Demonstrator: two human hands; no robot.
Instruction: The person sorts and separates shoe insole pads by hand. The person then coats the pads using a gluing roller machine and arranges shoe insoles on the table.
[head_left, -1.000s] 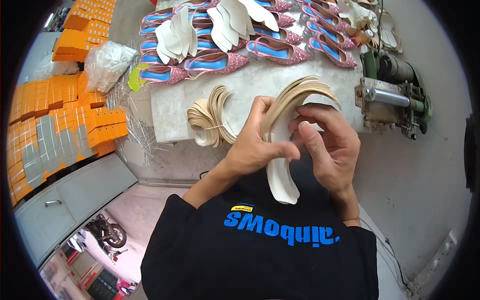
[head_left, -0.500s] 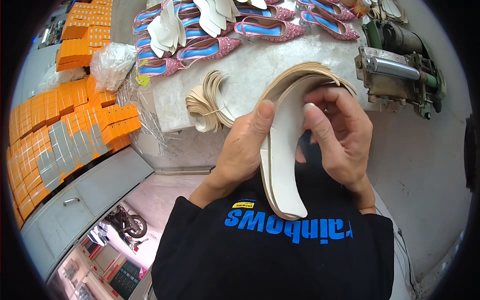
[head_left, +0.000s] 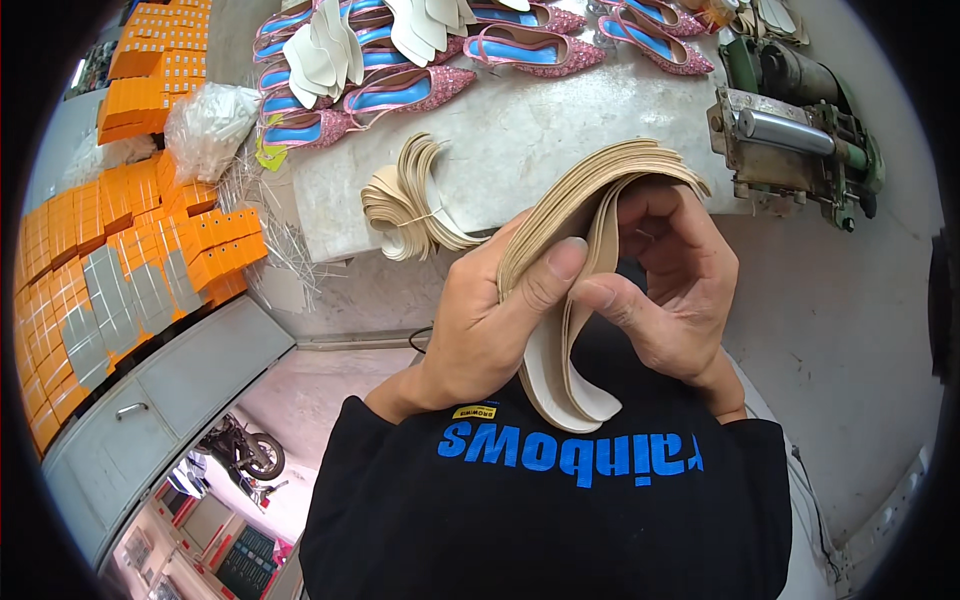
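Note:
A curved stack of beige shoe insoles [head_left: 585, 180] is in front of my chest, its layered edges fanned along the top. My left hand [head_left: 485, 315] is closed round its left side, the thumb pressed over the sheets. On the other side my right hand [head_left: 685, 290] grips the upper end, fingers curled behind it and thumb on the inner layers. Below the thumbs, the white faces of the lower ends [head_left: 560, 375] hang apart, with a gap between layers. A second, tied bundle of insoles [head_left: 405, 205] lies on the table's near edge to the left.
Pink glittery slingback shoes [head_left: 540, 55] with blue insides line the back of the pale table [head_left: 530, 110]. Loose white insoles [head_left: 325, 50] lie over some. A green roller machine [head_left: 800, 130] stands at the right. Orange boxes [head_left: 140, 250] are stacked at the left beside a plastic bag [head_left: 210, 130].
The stack has bent and turned in my hands, so more layered edges show and less white face. My left thumb has moved down and right; my right thumb now presses the inner layers.

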